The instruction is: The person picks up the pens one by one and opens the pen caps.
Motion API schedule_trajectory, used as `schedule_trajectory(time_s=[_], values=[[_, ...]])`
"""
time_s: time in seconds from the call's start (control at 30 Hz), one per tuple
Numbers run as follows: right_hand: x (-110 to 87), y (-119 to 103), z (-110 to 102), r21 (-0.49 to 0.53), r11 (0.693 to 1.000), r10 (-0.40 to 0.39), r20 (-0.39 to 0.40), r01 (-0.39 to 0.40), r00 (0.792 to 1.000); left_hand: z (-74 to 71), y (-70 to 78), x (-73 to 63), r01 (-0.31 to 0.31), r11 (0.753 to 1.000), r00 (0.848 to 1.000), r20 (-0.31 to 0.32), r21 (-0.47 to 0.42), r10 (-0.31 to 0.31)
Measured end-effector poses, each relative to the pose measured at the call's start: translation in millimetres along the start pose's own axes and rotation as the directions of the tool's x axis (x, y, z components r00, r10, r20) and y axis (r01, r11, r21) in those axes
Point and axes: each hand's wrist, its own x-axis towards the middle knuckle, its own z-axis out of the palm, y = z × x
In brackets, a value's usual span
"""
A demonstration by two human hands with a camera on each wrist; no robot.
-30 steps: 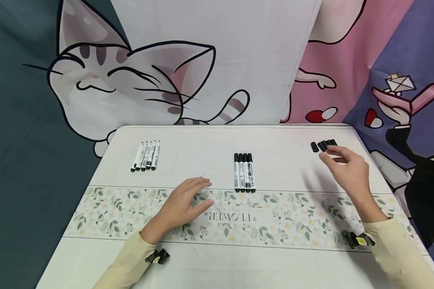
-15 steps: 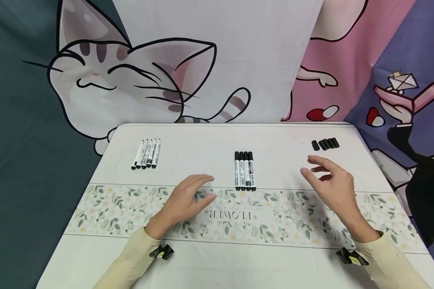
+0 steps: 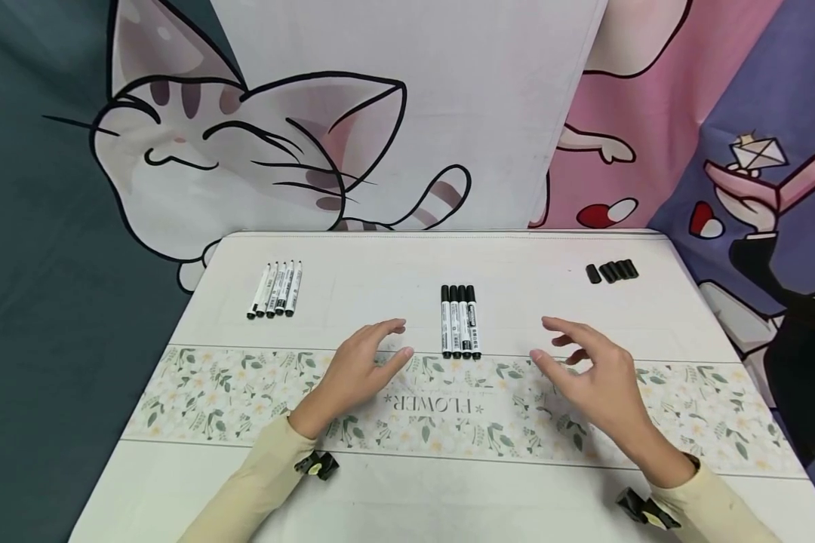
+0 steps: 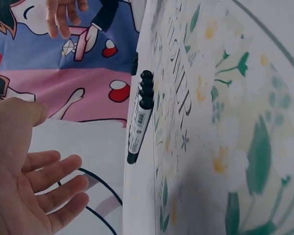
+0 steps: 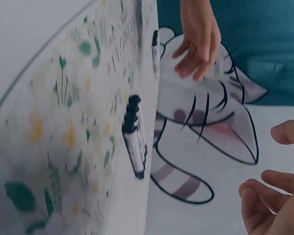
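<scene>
Several capped whiteboard markers [image 3: 459, 323] lie side by side in the middle of the table, black caps pointing away from me. To their left hovers my left hand [image 3: 358, 369], fingers relaxed and holding nothing. My right hand [image 3: 596, 377] is on their other side, also holding nothing, its fingers loosely bent and thumb apart. Neither hand touches the markers. Farther left lies a row of uncapped markers [image 3: 275, 289], tips away from me. At the far right sits a group of loose black caps [image 3: 611, 271], one slightly apart from the others.
The white table [image 3: 380, 498] carries a printed flower band [image 3: 244, 400] across its middle. A cat-print curtain [image 3: 448, 90] hangs behind the table's back edge. Small black wrist cameras [image 3: 316, 464] are strapped at both sleeves.
My right hand has come away from the black caps, moving left and nearer to me. The left hand has shifted slightly right. The markers and caps lie as before.
</scene>
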Motion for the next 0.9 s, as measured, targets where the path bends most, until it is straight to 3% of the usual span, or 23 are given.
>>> schedule_trajectory(time_s=[0.3,0.53,0.9], values=[[-8.6,-10.1,19.4,-0.028,0.998,-0.046,0.075,0.048,0.996,14.9,2.0,20.7,0.095,0.992,0.995,0.021,-0.083,-0.094],[-13.9,-12.4,27.7,-0.02,0.999,-0.035,0.1,0.038,0.994,26.1,4.7,35.7,0.192,0.973,0.98,0.081,-0.124,-0.183],[-21.7,-13.2,36.3,-0.015,0.999,-0.027,0.141,0.029,0.99,45.2,6.1,54.1,0.238,0.959,0.968,0.116,-0.152,-0.222]])
